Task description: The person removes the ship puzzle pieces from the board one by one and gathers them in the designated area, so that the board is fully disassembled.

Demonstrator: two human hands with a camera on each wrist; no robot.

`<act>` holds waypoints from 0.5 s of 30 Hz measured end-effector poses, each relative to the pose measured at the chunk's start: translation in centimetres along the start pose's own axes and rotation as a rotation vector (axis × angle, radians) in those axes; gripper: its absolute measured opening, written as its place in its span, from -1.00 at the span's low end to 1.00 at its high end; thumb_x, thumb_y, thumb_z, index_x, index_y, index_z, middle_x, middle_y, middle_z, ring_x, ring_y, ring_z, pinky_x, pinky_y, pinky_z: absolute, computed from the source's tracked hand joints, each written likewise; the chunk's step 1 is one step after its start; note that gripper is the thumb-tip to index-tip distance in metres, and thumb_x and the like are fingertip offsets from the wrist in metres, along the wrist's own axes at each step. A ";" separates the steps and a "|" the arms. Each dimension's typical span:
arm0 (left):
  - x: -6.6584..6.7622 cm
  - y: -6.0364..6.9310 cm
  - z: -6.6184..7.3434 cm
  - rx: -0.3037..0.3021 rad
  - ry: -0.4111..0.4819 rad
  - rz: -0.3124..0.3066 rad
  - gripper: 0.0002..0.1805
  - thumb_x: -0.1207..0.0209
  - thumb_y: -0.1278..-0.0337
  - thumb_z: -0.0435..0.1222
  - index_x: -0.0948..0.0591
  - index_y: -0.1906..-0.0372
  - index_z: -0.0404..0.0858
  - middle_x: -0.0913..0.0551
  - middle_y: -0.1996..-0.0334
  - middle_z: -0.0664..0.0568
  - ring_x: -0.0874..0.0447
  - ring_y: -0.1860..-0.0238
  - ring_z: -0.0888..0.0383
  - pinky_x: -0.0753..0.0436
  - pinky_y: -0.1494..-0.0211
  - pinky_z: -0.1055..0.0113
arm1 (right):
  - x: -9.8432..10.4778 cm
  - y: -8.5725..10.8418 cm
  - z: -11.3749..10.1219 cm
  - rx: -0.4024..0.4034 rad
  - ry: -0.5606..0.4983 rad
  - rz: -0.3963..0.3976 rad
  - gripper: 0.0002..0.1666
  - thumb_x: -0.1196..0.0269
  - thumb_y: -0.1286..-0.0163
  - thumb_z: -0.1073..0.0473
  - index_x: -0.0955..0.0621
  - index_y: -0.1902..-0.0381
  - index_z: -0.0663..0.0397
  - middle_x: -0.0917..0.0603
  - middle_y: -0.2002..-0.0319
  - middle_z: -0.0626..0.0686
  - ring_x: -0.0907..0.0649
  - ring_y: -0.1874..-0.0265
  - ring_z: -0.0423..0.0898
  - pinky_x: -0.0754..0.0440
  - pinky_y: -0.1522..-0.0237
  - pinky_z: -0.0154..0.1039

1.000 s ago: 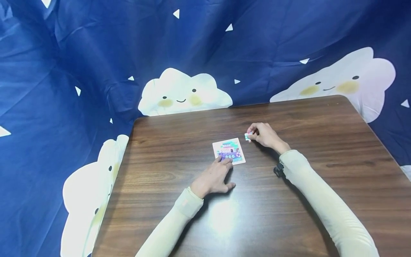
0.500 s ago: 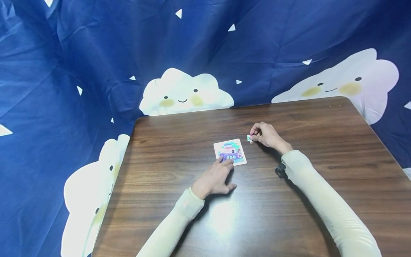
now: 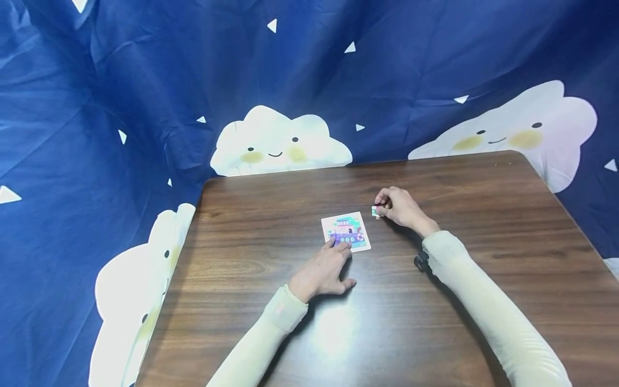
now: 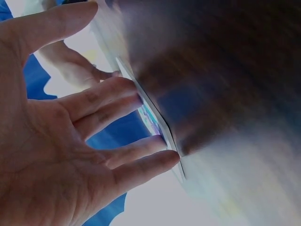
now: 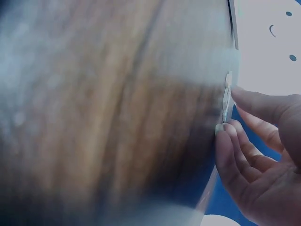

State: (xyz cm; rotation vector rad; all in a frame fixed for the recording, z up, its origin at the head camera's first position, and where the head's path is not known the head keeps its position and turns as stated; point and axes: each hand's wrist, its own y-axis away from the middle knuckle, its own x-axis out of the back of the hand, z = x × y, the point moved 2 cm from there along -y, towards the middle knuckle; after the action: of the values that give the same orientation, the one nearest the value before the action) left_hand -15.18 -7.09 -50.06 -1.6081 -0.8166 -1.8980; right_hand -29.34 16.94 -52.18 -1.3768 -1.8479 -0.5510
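A square jigsaw puzzle (image 3: 346, 221) with a purple and turquoise ship picture lies on the table in the head view. Its near edge is under the spread fingertips of my left hand (image 3: 321, 270), whose straight fingers rest on it; the thumb stands apart. Just right of the puzzle's far corner, my right hand (image 3: 398, 207) pinches a small puzzle piece (image 3: 374, 211) between thumb and fingers. In the right wrist view the puzzle piece (image 5: 226, 99) appears edge-on at the tabletop, thumb at one end, fingertip at the other. Its picture is partly hidden by the fingers.
A brown wooden table (image 3: 232, 312) spreads under both hands. Behind and left of it hangs a blue curtain (image 3: 159, 64) printed with white clouds. A black wrist device (image 3: 421, 262) sits at the right sleeve.
My right hand has shifted the puzzle piece very slightly right and lower, and its tilt differs a little. The left hand stays on the puzzle; the view has moved slightly.
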 end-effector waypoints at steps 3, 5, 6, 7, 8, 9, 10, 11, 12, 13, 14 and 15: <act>0.0 0.2 0.1 -0.007 -0.013 0.007 -0.29 -0.34 -0.16 0.13 -0.61 -0.23 -0.30 -0.56 -0.40 -0.08 -0.46 -0.51 0.04 -0.20 -0.72 0.02 | -0.1 0.3 -0.3 -0.010 0.020 0.018 -0.88 -0.39 -0.37 0.24 -0.68 0.19 0.17 -0.66 0.22 0.17 -0.63 0.22 0.06 -0.51 0.13 -0.14; -0.1 0.2 0.1 -0.009 -0.019 0.009 -0.31 -0.34 -0.16 0.13 -0.62 -0.21 -0.29 -0.56 -0.40 -0.08 -0.46 -0.50 0.04 -0.20 -0.71 0.01 | -0.1 0.3 -0.7 -0.006 0.028 0.037 -0.89 -0.37 -0.40 0.22 -0.68 0.21 0.15 -0.67 0.22 0.16 -0.64 0.22 0.06 -0.52 0.14 -0.14; -0.1 0.2 0.1 -0.008 -0.021 0.011 -0.31 -0.35 -0.15 0.13 -0.62 -0.20 -0.29 -0.56 -0.40 -0.08 -0.46 -0.50 0.03 -0.21 -0.71 0.01 | -0.1 0.3 -0.9 -0.002 0.026 0.044 -0.90 -0.37 -0.41 0.22 -0.68 0.21 0.15 -0.67 0.23 0.16 -0.64 0.22 0.06 -0.52 0.14 -0.14; -0.1 0.2 0.1 -0.004 -0.021 0.012 -0.32 -0.35 -0.15 0.13 -0.63 -0.19 -0.28 -0.56 -0.40 -0.08 -0.46 -0.51 0.02 -0.22 -0.71 0.01 | -0.1 0.3 -1.1 0.005 0.025 0.051 -0.91 -0.36 -0.42 0.22 -0.68 0.21 0.14 -0.67 0.23 0.15 -0.64 0.22 0.06 -0.52 0.14 -0.13; -0.1 0.2 0.1 0.002 -0.014 0.010 -0.32 -0.35 -0.15 0.13 -0.63 -0.19 -0.28 -0.55 -0.41 -0.08 -0.45 -0.51 -0.02 -0.24 -0.70 -0.01 | 0.0 0.3 -1.4 0.016 0.024 0.056 -0.92 -0.35 -0.42 0.22 -0.68 0.22 0.13 -0.67 0.23 0.15 -0.64 0.22 0.06 -0.53 0.15 -0.13; -0.2 0.2 0.1 0.010 -0.002 0.009 -0.32 -0.35 -0.15 0.13 -0.62 -0.20 -0.29 -0.54 -0.42 -0.08 -0.44 -0.52 -0.07 -0.26 -0.69 -0.02 | 0.0 0.2 -1.7 0.028 0.022 0.062 -0.92 -0.35 -0.42 0.22 -0.68 0.22 0.13 -0.67 0.23 0.15 -0.64 0.23 0.05 -0.53 0.15 -0.13; -0.2 0.2 0.1 0.019 0.012 0.005 -0.30 -0.35 -0.15 0.12 -0.62 -0.22 -0.29 -0.53 -0.43 -0.09 -0.42 -0.53 -0.13 -0.28 -0.67 -0.05 | 0.0 0.1 -2.0 0.038 0.020 0.067 -0.92 -0.34 -0.43 0.22 -0.68 0.22 0.13 -0.67 0.24 0.14 -0.64 0.24 0.04 -0.53 0.16 -0.14; -0.2 0.2 0.1 0.029 0.024 0.002 -0.29 -0.35 -0.15 0.12 -0.61 -0.24 -0.29 -0.51 -0.44 -0.09 -0.41 -0.54 -0.19 -0.31 -0.65 -0.07 | 0.0 0.1 -2.2 0.046 0.019 0.069 -0.93 -0.34 -0.44 0.22 -0.68 0.22 0.12 -0.67 0.24 0.13 -0.64 0.26 0.03 -0.53 0.17 -0.15; -0.2 0.2 0.1 0.040 0.038 -0.003 -0.28 -0.35 -0.15 0.12 -0.60 -0.25 -0.29 -0.50 -0.46 -0.09 -0.38 -0.54 -0.25 -0.33 -0.64 -0.09 | 0.0 0.0 -2.6 0.055 0.015 0.069 -0.92 -0.33 -0.45 0.21 -0.68 0.22 0.11 -0.66 0.25 0.13 -0.65 0.28 0.01 -0.54 0.19 -0.17; -0.1 0.2 0.1 0.049 0.050 -0.008 -0.27 -0.35 -0.15 0.12 -0.60 -0.27 -0.29 -0.48 -0.48 -0.10 -0.36 -0.54 -0.30 -0.36 -0.62 -0.11 | 0.0 -0.1 -2.9 0.063 0.012 0.071 -0.93 -0.33 -0.45 0.21 -0.68 0.22 0.11 -0.66 0.26 0.12 -0.65 0.31 -0.01 -0.54 0.20 -0.18; -0.1 0.2 0.1 0.057 0.062 -0.013 -0.27 -0.35 -0.16 0.11 -0.59 -0.29 -0.29 -0.47 -0.49 -0.10 -0.34 -0.54 -0.35 -0.37 -0.60 -0.14 | 0.0 -0.1 -3.2 0.070 0.007 0.073 -0.93 -0.33 -0.45 0.21 -0.68 0.22 0.10 -0.66 0.27 0.12 -0.66 0.34 -0.02 -0.56 0.22 -0.19; -0.1 0.1 0.1 0.063 0.069 -0.015 -0.26 -0.35 -0.16 0.11 -0.58 -0.30 -0.29 -0.46 -0.50 -0.09 -0.33 -0.54 -0.37 -0.39 -0.59 -0.15 | 0.0 -0.2 -3.5 0.075 0.002 0.076 -0.93 -0.32 -0.45 0.21 -0.68 0.22 0.10 -0.66 0.27 0.11 -0.67 0.38 -0.03 -0.57 0.24 -0.20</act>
State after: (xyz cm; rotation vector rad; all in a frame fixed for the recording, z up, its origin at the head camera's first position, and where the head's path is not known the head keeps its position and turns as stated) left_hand -14.98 -7.10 -50.09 -1.4950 -0.8533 -1.9077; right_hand -28.48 14.40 -49.97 -1.3901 -1.7886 -0.4400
